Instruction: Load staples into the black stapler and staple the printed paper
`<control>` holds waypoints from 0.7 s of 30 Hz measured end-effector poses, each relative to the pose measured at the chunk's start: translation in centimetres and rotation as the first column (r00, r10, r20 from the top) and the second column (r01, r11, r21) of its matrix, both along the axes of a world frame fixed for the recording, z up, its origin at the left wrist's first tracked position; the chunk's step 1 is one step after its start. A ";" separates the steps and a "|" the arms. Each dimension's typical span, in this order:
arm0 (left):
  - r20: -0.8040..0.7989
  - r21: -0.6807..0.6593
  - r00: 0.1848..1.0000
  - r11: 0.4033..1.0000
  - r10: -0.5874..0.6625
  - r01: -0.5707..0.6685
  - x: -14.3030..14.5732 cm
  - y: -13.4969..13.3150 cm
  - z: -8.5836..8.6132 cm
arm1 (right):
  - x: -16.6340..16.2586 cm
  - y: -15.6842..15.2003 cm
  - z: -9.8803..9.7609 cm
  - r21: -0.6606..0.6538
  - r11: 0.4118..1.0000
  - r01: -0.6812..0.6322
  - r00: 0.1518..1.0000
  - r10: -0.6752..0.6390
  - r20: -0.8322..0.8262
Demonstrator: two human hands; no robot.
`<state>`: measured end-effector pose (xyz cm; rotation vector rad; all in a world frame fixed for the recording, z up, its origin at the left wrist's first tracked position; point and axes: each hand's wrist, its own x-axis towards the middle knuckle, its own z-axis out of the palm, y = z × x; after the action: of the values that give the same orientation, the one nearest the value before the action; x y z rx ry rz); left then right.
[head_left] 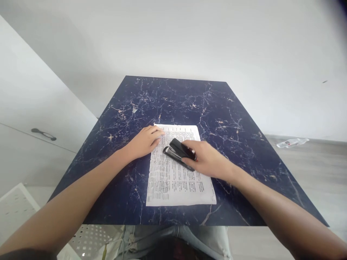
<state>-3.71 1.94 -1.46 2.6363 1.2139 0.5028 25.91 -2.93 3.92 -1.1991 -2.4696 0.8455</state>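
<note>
Printed paper [184, 187] lies flat on a dark blue marbled table [168, 97]; whether it is one sheet or a stack I cannot tell. My right hand [207, 159] is closed around a black stapler [179, 150] over the middle of the paper. The stapler's jaws are apart and point to the left. My left hand [150, 139] rests at the paper's upper left edge, fingers stretched out over it and touching it.
A white cabinet with a dark handle [43, 134] stands at the left. A white wall [176, 39] rises behind the table. On the floor at the right lies a clear plastic wrapper [292, 143]. A perforated white surface [92, 238] shows below the table's left edge.
</note>
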 end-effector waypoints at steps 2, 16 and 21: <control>0.010 -0.006 1.000 1.000 0.007 -0.007 0.0 0.0 0.0 | 0.6 1.1 -0.2 0.072 0.997 0.010 0.998 -0.005 -0.068; 0.193 -0.182 0.971 0.978 0.139 -0.104 -0.2 -0.3 0.3 | 5.4 7.4 -1.9 -0.477 0.874 -0.096 0.932 -0.089 -0.351; 0.290 -0.265 0.943 0.961 0.163 -0.085 -0.6 -0.4 0.6 | 6.2 8.2 -2.3 -0.527 0.844 -0.098 0.935 -0.104 -0.340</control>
<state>-4.35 1.52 -0.90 2.1821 1.2549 0.7050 32.13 5.22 1.63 -1.0714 -1.9858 1.6729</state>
